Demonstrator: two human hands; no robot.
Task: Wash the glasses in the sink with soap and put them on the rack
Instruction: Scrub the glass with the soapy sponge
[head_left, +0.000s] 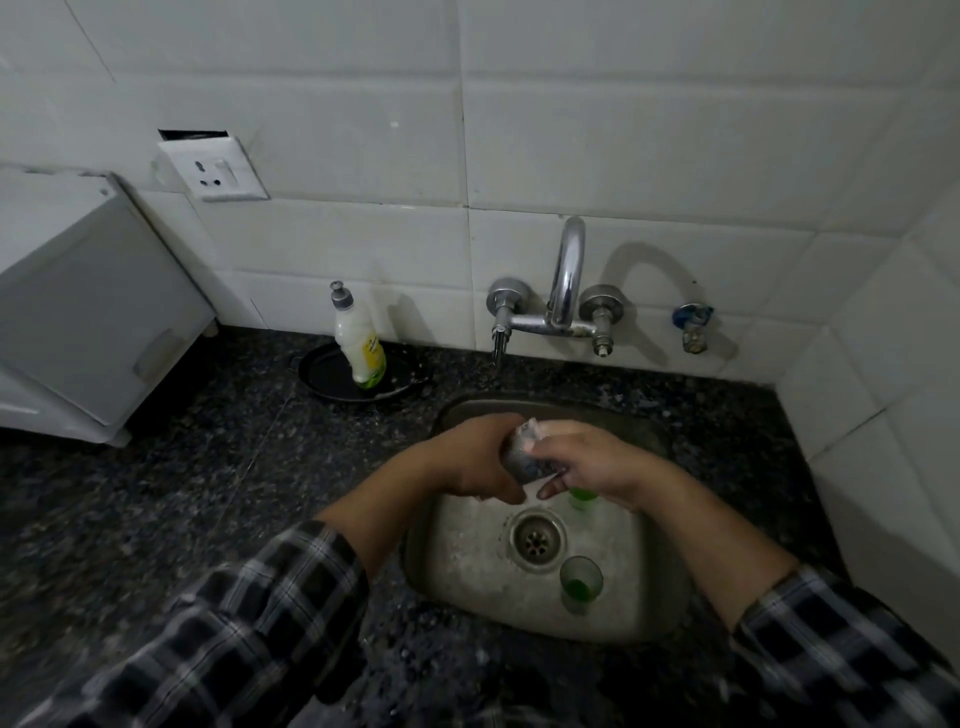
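Over the steel sink (644, 618) both my hands meet. My left hand (475, 457) grips a clear glass (519, 457) from the left. My right hand (592, 460) is closed on the same glass from the right, with something pale and soapy at its fingers. A small glass with a green bottom (581, 584) stands upright in the sink near the drain (536, 539). Another green-bottomed glass (583, 499) shows partly under my right hand. The soap bottle (358, 340), white with a green base, stands in a black dish behind the sink on the left. No rack is visible.
The chrome tap (563, 291) is mounted on the tiled wall above the sink, no water visibly running. A white appliance (78, 312) sits on the dark granite counter (208, 493) at the left. A small blue valve (693, 325) sticks out of the wall at the right.
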